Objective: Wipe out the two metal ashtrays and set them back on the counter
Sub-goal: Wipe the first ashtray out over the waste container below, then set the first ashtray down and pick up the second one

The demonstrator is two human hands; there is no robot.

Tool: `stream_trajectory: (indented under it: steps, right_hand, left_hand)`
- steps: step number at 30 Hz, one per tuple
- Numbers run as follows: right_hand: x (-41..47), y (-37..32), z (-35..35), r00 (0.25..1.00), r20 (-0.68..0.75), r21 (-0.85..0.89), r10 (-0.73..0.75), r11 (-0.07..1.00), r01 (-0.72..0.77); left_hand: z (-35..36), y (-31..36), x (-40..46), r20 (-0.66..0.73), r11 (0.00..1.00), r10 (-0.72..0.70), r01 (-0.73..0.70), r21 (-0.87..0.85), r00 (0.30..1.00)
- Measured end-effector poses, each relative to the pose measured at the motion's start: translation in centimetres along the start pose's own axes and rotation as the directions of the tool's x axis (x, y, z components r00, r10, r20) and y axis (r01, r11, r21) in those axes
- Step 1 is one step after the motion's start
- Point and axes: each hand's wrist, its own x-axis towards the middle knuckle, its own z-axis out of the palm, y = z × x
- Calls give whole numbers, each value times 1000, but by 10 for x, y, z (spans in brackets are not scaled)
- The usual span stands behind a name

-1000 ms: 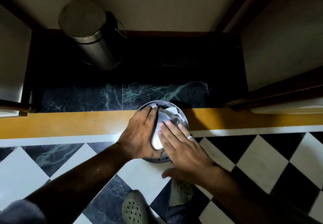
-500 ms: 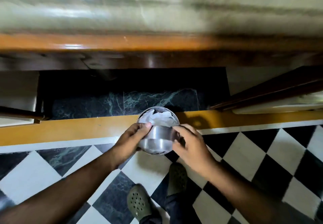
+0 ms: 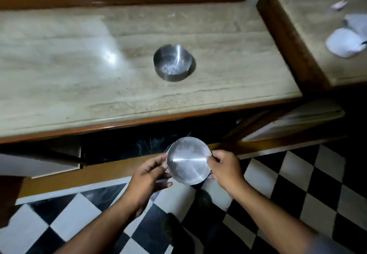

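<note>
Head view: ashtray (image 3: 188,160) between both hands' fingers (image 3: 158,159).

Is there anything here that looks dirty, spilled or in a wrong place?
The ashtray on the counter has pale specks inside, perhaps residue. The held ashtray, between left hand and right hand, is turned flat side up. Crumpled white paper lies on the side counter.

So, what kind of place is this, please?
Probably a home or hotel room: a marble-look counter with wooden trim, checkered floor tiles, and a metal ashtray on the counter.
</note>
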Motion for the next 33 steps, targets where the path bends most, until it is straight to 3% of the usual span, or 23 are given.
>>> stream_trajectory:
  steps: [8,15,21,28,33]
  right_hand:
    - [8,-58,-80,986,-163,53,-41,997,51]
    - [105,-107,-149,968,-252,111,11,994,18]
    - [182,-134,-171,982,-185,117,40,993,-18]
    - [227,-143,-172,989,-117,106,94,991,-82]
    - [238,-144,-170,985,-118,138,129,984,-112]
  left_hand:
    - [60,71,-21,48,987,152,-154,46,987]
    - [101,150,35,-131,987,162,-160,26,978]
    - [129,198,91,-231,980,179,-193,-40,956]
    - [185,225,135,-146,989,52,-72,-132,988]
    - [191,234,144,-77,982,53,-66,-174,996]
